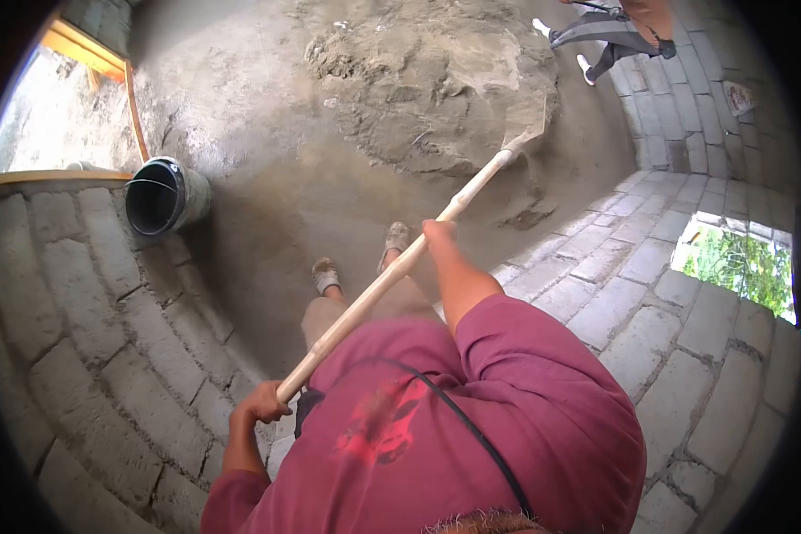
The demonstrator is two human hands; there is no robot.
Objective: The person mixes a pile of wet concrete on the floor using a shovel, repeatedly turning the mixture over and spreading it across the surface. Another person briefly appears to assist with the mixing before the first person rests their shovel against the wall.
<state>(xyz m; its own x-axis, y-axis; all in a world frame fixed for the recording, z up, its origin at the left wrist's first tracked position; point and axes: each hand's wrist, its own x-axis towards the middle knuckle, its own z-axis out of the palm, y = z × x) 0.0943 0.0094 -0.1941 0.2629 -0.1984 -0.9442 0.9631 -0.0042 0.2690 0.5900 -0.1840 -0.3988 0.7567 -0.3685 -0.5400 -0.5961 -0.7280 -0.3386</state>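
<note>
Clearly, pole: the pale pole (369,298) slants across the front of the body, its near end at the left hip and its far end out ahead and to the right, over the edge of the mud.
Left hand: the left hand (260,403) is clamped round the near end of the pole, low beside the hip.
Right hand: the right hand (439,233) is wrapped round the pole farther up, arm stretched forward; the two hands are well apart along it.
Long axis: it runs from the left hand through the right hand toward the mud, so the right hand is the nearer one to the far end.
Far end: it meets the mud pile (418,98) on its right side; whatever head it carries blends into the grey and I cannot tell its shape.
Shoes: both shoes (327,276) stand on the floor, between the near wall and the mud.
Bucket: a dark bucket (193,198) is ahead to the left, well apart from both hands.
Other person: the legs (607,40) of someone else show beyond the mud, at upper right.
</note>
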